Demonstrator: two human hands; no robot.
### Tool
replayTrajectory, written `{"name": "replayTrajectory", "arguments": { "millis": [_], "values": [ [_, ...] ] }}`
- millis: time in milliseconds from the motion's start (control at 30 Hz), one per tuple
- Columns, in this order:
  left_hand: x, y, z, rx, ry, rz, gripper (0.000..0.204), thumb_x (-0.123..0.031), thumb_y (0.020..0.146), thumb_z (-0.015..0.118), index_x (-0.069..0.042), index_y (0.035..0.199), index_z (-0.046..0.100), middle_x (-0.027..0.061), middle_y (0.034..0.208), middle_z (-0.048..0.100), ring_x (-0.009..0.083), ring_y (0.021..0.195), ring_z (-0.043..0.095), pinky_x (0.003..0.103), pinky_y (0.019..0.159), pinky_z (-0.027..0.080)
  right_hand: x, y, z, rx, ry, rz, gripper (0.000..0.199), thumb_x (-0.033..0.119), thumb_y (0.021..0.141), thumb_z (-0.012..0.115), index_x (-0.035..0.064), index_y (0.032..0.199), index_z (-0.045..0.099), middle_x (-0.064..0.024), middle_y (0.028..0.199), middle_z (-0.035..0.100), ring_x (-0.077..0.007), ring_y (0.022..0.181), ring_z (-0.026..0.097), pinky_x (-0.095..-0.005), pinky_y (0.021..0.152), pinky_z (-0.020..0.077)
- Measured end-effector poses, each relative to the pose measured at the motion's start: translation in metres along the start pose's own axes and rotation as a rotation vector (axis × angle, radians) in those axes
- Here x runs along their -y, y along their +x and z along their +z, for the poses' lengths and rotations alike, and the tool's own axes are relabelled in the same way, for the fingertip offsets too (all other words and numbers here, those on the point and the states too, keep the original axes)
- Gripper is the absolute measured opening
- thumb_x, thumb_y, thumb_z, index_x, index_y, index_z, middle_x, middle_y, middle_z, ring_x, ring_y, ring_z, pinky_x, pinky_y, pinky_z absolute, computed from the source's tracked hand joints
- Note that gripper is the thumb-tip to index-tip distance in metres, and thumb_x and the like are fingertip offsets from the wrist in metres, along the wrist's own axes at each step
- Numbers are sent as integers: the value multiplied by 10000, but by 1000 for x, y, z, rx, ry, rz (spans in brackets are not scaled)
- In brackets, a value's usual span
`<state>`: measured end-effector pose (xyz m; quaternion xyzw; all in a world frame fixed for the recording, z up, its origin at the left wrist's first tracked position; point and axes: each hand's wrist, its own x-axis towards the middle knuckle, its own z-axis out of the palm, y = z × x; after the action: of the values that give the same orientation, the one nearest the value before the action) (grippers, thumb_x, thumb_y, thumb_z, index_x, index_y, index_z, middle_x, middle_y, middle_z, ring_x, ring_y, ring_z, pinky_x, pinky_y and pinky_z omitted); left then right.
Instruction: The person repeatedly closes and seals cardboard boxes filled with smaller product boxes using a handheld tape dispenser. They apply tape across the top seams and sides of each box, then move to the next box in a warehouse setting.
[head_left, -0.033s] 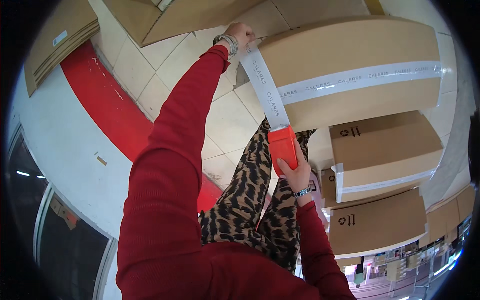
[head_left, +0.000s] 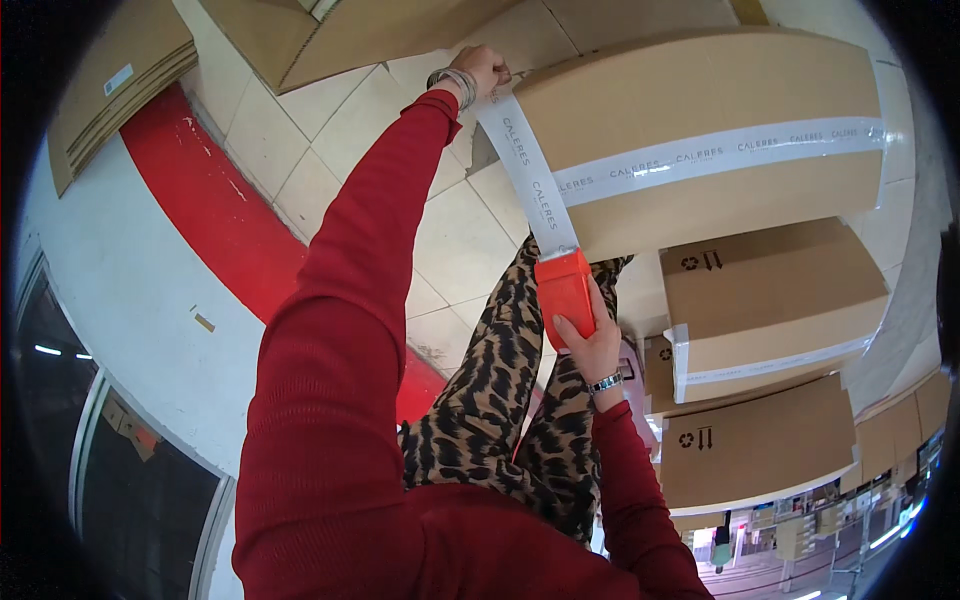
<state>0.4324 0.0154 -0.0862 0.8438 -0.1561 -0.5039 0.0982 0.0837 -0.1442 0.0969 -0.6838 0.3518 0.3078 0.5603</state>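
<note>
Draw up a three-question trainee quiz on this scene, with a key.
1. Fill in: the white tape strip stretches between the left hand and the red ____.

2. True or false: the right hand holds nothing.

3. Which colour is the tape band across the large cardboard box? A) green B) white C) black

Key: 1. dispenser; 2. false, it grips the dispenser; 3. B.

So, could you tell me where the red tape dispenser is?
Head view, just right of centre: the red tape dispenser is in the right hand, near the large carton.
</note>
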Motion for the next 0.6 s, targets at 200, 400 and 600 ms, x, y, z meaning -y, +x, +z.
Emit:
{"name": "replayTrajectory", "arguments": {
  "millis": [200,400,600],
  "values": [
    [-43,14,50,-361,177,-32,587,-404,847,505,-189,1363,323,166,1349,341,329,1256,302,473,1010,255,-14,13,-32,70,-2,18,705,226,722,704,61,1328,384,-202,1029,624,-251,888,642,-338,749,507],
    [-91,-19,108,-611,359,200,698,-635,840,329,-235,1406,251,145,1476,115,389,1348,80,610,1033,62,-33,6,-28,10,93,-138,725,267,692,716,83,1321,406,-202,959,634,-329,816,631,-367,723,498],
    [-88,-23,103,-671,421,176,708,-612,836,366,-204,1404,253,195,1461,133,415,1333,117,585,1046,80,-107,-39,-52,111,177,-2,729,220,690,714,92,1332,394,-211,1051,610,-280,939,626,-348,785,488]
  ]
}}
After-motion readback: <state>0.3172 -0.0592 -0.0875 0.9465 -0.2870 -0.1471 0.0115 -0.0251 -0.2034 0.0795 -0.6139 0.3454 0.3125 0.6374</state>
